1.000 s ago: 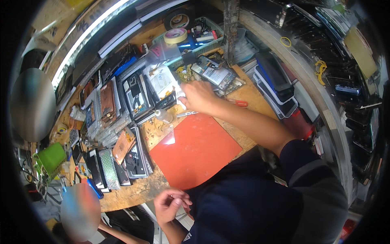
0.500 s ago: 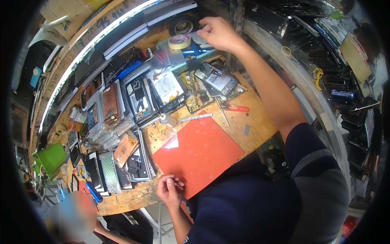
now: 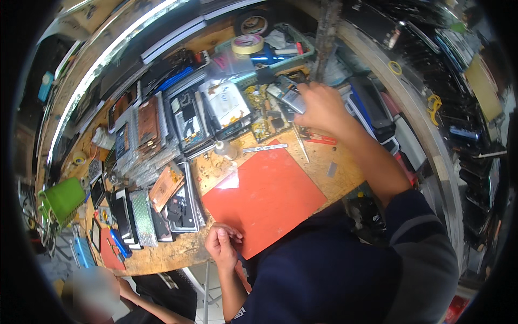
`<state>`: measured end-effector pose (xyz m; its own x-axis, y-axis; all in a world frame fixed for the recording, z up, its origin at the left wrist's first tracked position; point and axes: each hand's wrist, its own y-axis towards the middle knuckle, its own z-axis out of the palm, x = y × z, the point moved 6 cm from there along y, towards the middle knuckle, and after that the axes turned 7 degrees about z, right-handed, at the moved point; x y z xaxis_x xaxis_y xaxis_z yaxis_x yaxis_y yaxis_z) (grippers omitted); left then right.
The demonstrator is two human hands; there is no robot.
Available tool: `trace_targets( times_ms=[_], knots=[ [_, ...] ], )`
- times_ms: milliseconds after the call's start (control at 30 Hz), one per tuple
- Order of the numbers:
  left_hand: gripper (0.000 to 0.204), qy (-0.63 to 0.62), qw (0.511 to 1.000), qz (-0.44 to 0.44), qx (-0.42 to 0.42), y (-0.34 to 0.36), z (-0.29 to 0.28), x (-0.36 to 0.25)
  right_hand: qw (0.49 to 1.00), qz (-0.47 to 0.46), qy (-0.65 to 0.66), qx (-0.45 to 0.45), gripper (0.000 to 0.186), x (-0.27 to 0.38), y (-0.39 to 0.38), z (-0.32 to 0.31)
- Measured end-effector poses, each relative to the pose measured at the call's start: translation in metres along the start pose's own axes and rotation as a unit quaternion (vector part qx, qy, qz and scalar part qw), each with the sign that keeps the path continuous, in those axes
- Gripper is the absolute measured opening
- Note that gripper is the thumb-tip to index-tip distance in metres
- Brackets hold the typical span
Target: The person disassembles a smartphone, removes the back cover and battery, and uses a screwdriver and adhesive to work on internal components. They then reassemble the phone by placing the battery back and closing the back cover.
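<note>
My right hand [image 3: 325, 109] is closed on the lower right end of an opened phone [image 3: 290, 96] with grey metal inner parts. The phone is at the tray of small parts [image 3: 264, 116], and my palm hides part of it. Loosely curled, my left hand [image 3: 222, 245] rests at the near left edge of the red mat [image 3: 270, 197], with nothing visible in its fingers. Between the mat and the tray are tweezers [image 3: 300, 143], a red-handled tool [image 3: 322, 140] and a white and grey slim tool [image 3: 265, 148].
Phone frames and bubble-wrapped panels fill the bench's left side. A small clear bottle [image 3: 225, 151] stands behind the mat. Tape [image 3: 247, 44] lies on a green basket at the back. Another person's arm [image 3: 145, 305] is at lower left, below a green bin [image 3: 63, 200]. A post [image 3: 325, 40] rises behind the tray.
My right hand has come down from the back basket beside the tape and closed on the phone at the parts tray. My left hand stays by the mat's edge. The view has shifted slightly.
</note>
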<state>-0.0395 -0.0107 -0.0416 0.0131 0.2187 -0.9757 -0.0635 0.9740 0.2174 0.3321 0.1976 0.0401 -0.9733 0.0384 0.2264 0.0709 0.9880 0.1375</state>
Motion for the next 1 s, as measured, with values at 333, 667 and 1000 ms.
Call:
trace_targets(
  times_ms=[333,667,1000],
  knots=[
    [0.030,0.003,1.000,-0.030,-0.006,-0.004,0.005,0.002,0.990,-0.076,0.047,-0.105,0.060,0.043,-0.040,0.019],
    [0.023,-0.014,0.974,0.128,-0.188,-0.011,-0.084,-0.048,0.968,-0.121,0.035,-0.219,0.056,0.056,-0.059,0.022],
    [0.024,0.114,0.880,0.105,-0.448,-0.046,-0.186,-0.040,0.944,-0.240,0.218,-0.062,0.031,0.117,-0.172,0.019]
  ],
)
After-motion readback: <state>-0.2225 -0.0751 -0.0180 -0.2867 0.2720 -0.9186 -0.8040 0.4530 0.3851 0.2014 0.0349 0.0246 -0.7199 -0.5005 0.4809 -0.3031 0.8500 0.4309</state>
